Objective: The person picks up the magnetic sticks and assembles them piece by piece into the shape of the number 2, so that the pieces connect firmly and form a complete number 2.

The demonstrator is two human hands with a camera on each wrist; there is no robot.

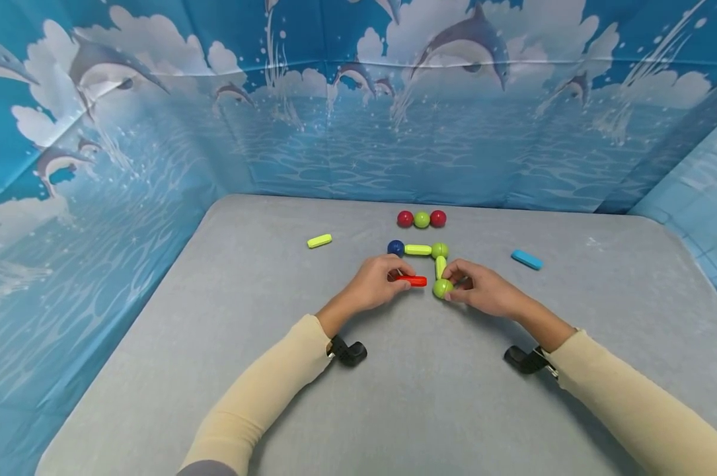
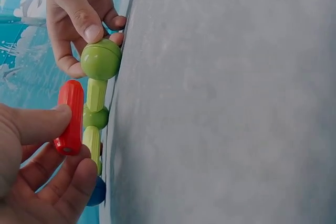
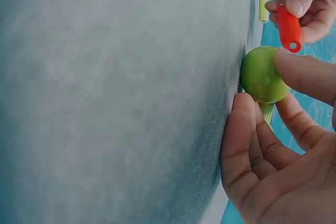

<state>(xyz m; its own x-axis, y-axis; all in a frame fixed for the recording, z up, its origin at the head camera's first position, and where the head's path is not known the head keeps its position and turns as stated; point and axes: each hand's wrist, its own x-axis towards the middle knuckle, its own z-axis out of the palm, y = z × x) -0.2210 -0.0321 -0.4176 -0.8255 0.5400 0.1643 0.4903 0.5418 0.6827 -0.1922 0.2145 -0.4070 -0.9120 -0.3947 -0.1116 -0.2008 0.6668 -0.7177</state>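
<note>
My left hand [image 1: 377,283] pinches a red ribbed rod [image 1: 416,281] between thumb and fingers, just left of the nearest green ball [image 1: 443,288]. That green ball is held by my right hand [image 1: 483,289], thumb on one side and fingers around the other. It sits at the near end of a joined chain: a yellow-green rod [image 1: 441,266], a second green ball [image 1: 439,250], another yellow-green rod [image 1: 418,250] and a dark blue ball [image 1: 396,248]. In the right wrist view the red rod [image 3: 290,29] is apart from the green ball [image 3: 264,74], its end face showing.
Behind the chain, a red ball [image 1: 405,219], a green ball [image 1: 421,219] and another red ball [image 1: 438,219] stand in a row. A loose yellow-green rod [image 1: 319,241] lies to the left, a blue rod [image 1: 527,259] to the right. A dolphin-print curtain hangs around the grey table [image 1: 215,317].
</note>
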